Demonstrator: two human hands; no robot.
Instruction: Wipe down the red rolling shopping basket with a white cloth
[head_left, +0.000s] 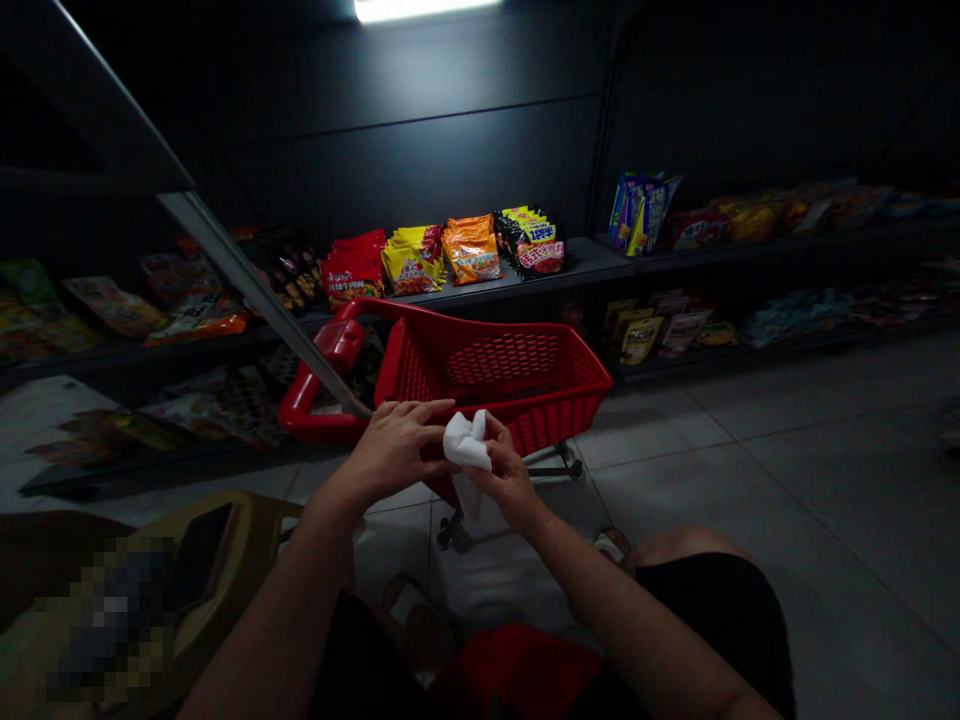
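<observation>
A crumpled white tissue (466, 445) is pinched in my right hand (510, 478), with a strip of it hanging below the fingers. My left hand (390, 450) is beside it, fingers extended and almost level with the tissue's upper left edge. It holds nothing that I can see. Both hands are in front of a red plastic shopping trolley basket (487, 365), which has a perforated wall and a long red handle (315, 395). Its lower frame is partly hidden behind my hands.
Dark shelves hold packets of instant noodles (435, 255) and other snacks behind the trolley. A metal shelf upright (247, 290) slants across the left. Grey floor tiles (712, 470) spread to the right. A tan seat-like object (202, 560) is at lower left, partly pixelated.
</observation>
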